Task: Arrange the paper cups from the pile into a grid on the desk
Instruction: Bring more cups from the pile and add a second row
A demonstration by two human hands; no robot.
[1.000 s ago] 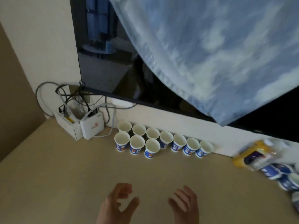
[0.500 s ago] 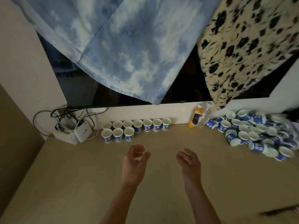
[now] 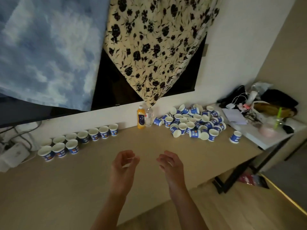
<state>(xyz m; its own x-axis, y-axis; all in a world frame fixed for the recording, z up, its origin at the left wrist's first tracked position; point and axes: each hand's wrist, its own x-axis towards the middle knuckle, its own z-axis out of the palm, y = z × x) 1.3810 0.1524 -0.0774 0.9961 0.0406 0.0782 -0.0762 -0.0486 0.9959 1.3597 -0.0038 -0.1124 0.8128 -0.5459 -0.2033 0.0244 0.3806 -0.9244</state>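
Note:
A pile of blue-and-white paper cups (image 3: pixel 192 121) lies jumbled at the back right of the beige desk (image 3: pixel 86 176). One lone cup (image 3: pixel 235 137) stands apart to the pile's right. At the back left, several upright cups (image 3: pixel 93 134) form a row along the wall, with three more cups (image 3: pixel 59 149) in a second row in front of its left end. My left hand (image 3: pixel 123 165) and my right hand (image 3: pixel 171 165) hover over the desk's middle, both empty with curled, parted fingers, well short of any cup.
An orange juice bottle (image 3: pixel 140 119) and a clear water bottle (image 3: pixel 148 117) stand by the wall between grid and pile. White boxes with cables (image 3: pixel 15 153) sit at far left. A cluttered white side table (image 3: pixel 262 123) adjoins the desk's right edge. Cloths hang over a dark screen above.
My view has swung right, bringing the cup pile and the side table into sight. Both hands have stayed empty, held out over the desk.

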